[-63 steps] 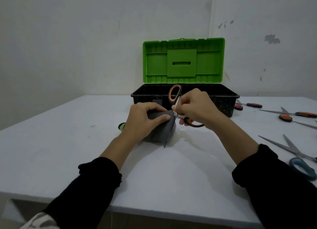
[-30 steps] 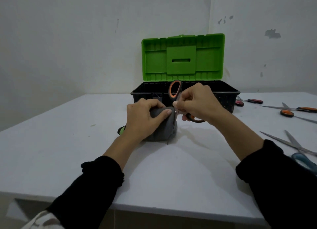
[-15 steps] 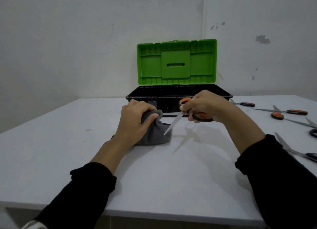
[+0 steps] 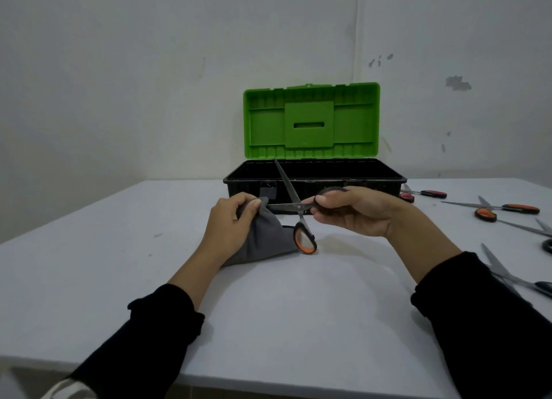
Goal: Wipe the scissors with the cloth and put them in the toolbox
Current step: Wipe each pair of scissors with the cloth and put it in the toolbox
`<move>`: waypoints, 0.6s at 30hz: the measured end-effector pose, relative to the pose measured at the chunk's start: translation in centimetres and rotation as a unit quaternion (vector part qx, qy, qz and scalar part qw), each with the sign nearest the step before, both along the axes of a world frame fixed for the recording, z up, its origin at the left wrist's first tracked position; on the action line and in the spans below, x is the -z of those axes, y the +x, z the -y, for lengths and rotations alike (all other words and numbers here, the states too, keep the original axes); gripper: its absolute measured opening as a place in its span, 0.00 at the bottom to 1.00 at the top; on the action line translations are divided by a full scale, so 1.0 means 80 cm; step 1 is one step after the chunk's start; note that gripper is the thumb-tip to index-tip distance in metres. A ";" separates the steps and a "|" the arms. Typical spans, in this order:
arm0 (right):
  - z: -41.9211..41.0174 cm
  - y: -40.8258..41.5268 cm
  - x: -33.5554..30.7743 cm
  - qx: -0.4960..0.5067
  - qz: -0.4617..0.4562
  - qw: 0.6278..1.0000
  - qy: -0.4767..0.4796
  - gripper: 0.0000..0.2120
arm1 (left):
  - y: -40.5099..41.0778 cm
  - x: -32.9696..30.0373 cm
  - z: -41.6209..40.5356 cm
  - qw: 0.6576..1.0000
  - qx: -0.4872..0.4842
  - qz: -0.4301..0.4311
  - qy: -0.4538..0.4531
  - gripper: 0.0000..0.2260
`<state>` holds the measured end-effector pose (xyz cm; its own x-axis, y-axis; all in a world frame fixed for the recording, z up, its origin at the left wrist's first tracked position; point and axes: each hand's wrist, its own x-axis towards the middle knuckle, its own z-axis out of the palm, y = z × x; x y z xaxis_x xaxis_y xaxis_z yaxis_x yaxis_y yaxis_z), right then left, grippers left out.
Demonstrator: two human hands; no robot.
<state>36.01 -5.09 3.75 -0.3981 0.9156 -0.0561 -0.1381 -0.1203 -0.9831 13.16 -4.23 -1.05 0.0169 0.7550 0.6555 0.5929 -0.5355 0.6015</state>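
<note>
While the green-lidded black plastic toolbox (image 4: 313, 179) is standing open on the white desk (image 4: 268, 309), the right hand (image 4: 355, 212) is gripping opened orange-handled steel scissors (image 4: 294, 207), the left hand (image 4: 231, 222) pinching a grey cloth (image 4: 265, 240) around one blade, wiping apparently unfinished before boxing.

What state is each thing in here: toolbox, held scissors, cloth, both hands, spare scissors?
Toolbox: open, lid upright.
Scissors: blades spread wide, one blade in the cloth.
Cloth: bunched, resting on the table.
Left hand: grips the cloth.
Right hand: holds one scissor handle.
Spare scissors: lying on the table, right side.
</note>
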 end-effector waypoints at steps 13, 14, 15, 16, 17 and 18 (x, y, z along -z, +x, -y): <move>-0.007 -0.047 0.034 0.122 -0.061 0.984 0.114 0.06 | 0.004 -0.003 -0.002 0.988 -0.007 0.122 -0.098 0.07; -0.006 -0.048 0.032 0.140 -0.056 0.981 0.125 0.05 | 0.004 -0.005 0.001 0.990 -0.014 0.111 -0.087 0.06; -0.006 -0.049 0.031 0.151 -0.046 0.978 0.138 0.04 | 0.004 -0.006 0.002 0.993 -0.034 0.097 -0.062 0.06; -0.006 -0.048 0.029 0.158 -0.033 0.976 0.148 0.04 | 0.004 -0.008 0.003 0.994 -0.065 0.083 -0.028 0.04; -0.006 -0.048 0.028 0.163 -0.022 0.974 0.154 0.04 | 0.003 -0.010 0.004 0.992 -0.098 0.076 0.009 0.03; -0.005 -0.048 0.028 0.166 -0.018 0.974 0.154 0.04 | 0.003 -0.011 0.005 0.989 -0.120 0.077 0.043 0.02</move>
<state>32.14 -4.68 1.47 -0.0737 0.9652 0.2508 -0.1534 0.2376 -0.9592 13.43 -4.59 -0.18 -0.2618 0.6659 0.6986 0.6136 -0.4438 0.6530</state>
